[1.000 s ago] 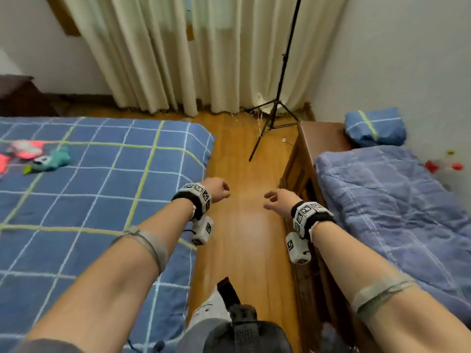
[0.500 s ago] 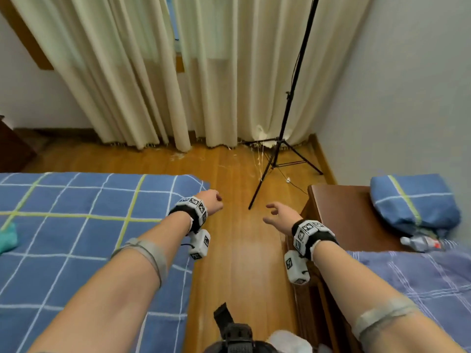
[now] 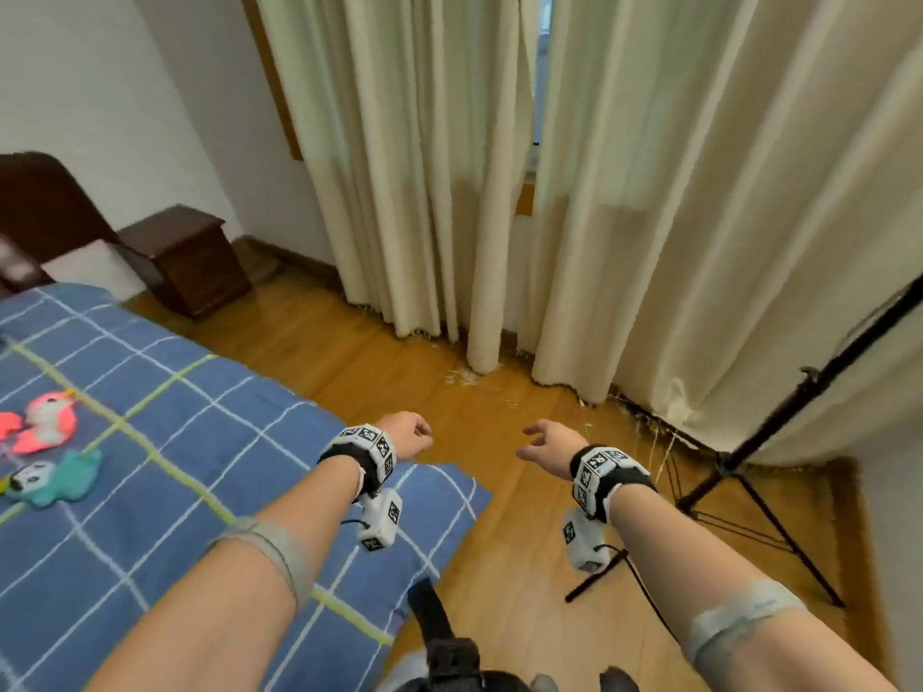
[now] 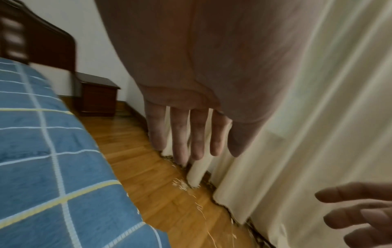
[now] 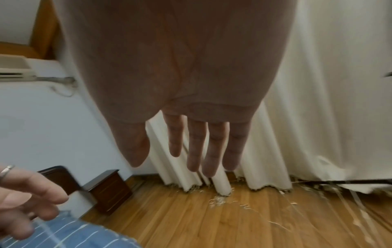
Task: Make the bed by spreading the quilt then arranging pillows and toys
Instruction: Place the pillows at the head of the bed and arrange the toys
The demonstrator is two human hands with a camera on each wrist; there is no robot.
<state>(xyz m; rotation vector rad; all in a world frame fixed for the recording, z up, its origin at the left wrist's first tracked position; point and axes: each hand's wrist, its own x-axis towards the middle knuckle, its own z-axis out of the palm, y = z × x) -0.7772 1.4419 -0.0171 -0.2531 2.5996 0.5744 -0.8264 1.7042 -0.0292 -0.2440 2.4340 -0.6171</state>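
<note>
Home bedrm, bed w/ quilt, nightstand, curtains

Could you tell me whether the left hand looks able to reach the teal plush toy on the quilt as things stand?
Probably yes, with a lean: the left hand is empty over the quilt corner, and only flat quilt lies between it and the teal plush toy.

The bed fills the near left, with two toys lying on its quilt at the left edge. A nightstand stands beyond it at far left, curtains hang along the far side, and a tripod stands on the floor at right.
</note>
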